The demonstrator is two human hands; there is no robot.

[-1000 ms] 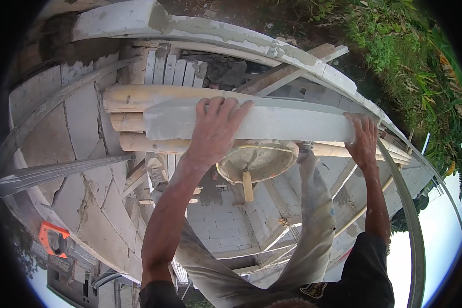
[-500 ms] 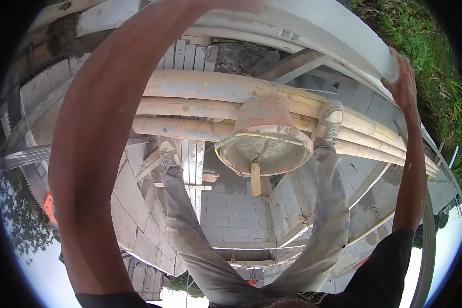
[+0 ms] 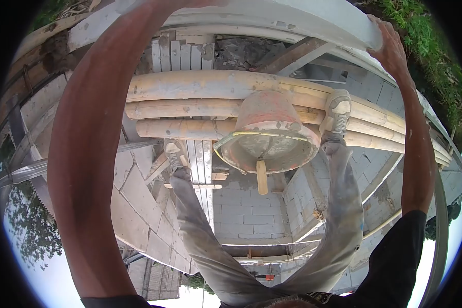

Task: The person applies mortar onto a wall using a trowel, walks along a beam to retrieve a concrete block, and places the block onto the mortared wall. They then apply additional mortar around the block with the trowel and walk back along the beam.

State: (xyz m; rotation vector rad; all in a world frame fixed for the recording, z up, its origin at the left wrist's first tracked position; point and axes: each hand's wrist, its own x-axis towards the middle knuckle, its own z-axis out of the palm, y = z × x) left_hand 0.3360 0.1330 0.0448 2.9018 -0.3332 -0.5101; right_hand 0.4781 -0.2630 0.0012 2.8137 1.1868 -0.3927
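Observation:
A long pale block (image 3: 313, 20) lies along the top of the wall at the upper edge of the head view. My right hand (image 3: 387, 42) grips its right end, fingers bent over the far side. My left hand (image 3: 203, 2) is at the block's left part, mostly cut off by the top edge, so its fingers are hidden. Below the block, a mortar-stained bucket (image 3: 269, 115) rests tilted on bamboo poles (image 3: 190, 84), its mouth toward me. A wooden handle (image 3: 262, 177) sticks out over its rim.
My shoes (image 3: 338, 110) are on or beside the poles. Crossed wooden beams (image 3: 295, 54) stand behind them. Block walls (image 3: 249, 210) drop away below between my legs. A metal bar (image 3: 439, 231) is at the right, with plants (image 3: 428, 46) beyond the wall.
Both hands have carried the block from above the poles outward to the wall top. The bucket and poles have come into fuller view. In the last half second the hands have moved little.

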